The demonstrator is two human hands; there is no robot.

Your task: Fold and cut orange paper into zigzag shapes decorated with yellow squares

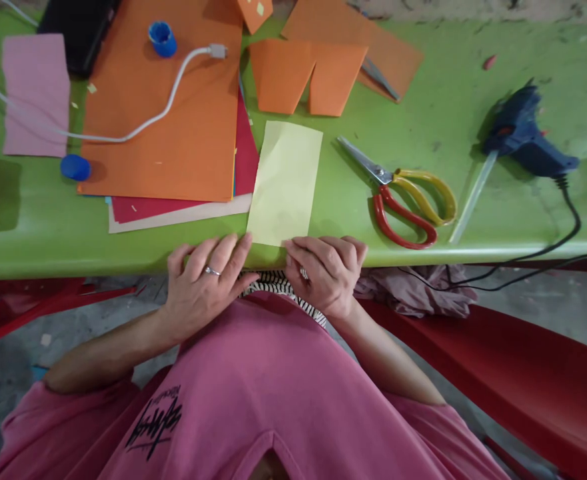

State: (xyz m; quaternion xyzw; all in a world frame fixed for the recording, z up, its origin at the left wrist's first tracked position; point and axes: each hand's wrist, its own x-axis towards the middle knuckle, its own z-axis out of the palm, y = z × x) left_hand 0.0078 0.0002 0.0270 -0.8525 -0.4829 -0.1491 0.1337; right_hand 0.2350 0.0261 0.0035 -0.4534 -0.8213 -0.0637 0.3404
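Observation:
A pale yellow sheet of paper (286, 180) lies flat near the front edge of the green table (43, 247). At its lower left corner rests a fingertip of my left hand (210, 272), which wears a ring; its fingers lie slightly apart over the table edge, holding nothing. My right hand (327, 270) touches the sheet's lower right corner with its fingertips. Its fingers are curled and pressed together, and whatever is between them, if anything, is hidden. Scissors (383, 175) with one yellow and one red handle lie right of the sheet.
Orange sheets (173, 160) lie on coloured paper at left, crossed by a white cable (148, 123). Folded orange pieces (283, 73) are at the back, near blue caps (76, 167) and a pink paper (36, 93). A glue gun (528, 137) with its cord lies right.

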